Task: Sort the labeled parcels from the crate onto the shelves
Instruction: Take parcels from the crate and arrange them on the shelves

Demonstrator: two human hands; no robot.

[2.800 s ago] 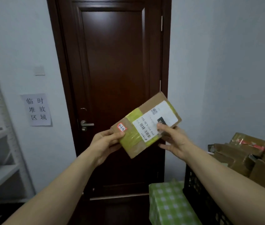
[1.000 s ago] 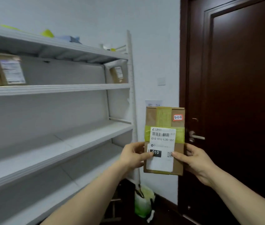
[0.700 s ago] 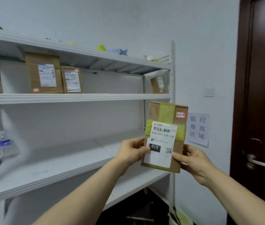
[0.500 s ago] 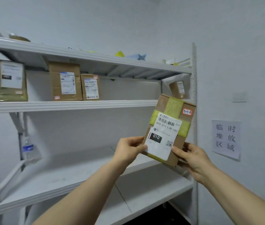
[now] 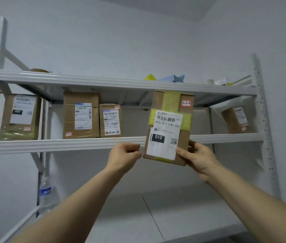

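Flat brown cardboard parcel (image 5: 169, 128), white label, yellow tape, "5-1-6" tag: upright in front of white metal shelf (image 5: 68, 145) middle rail. Pinched at lower right corner by right hand (image 5: 200, 158). Left hand (image 5: 123, 156) curled just beside lower left edge; grip unclear. Brown boxes (image 5: 80, 114) behind on that level.

The middle shelf (image 5: 68, 144) is crowded on its left half by three boxes: the left box (image 5: 20, 116), the tall box (image 5: 80, 114) and the small box (image 5: 110, 121). The right box (image 5: 235, 120) blocks the far end. Between the small box and the right box the shelf lies open, and the parcel (image 5: 169, 127) is held up before that gap. The top shelf (image 5: 103, 81) caps the height there; the parcel's top edge overlaps its beam.
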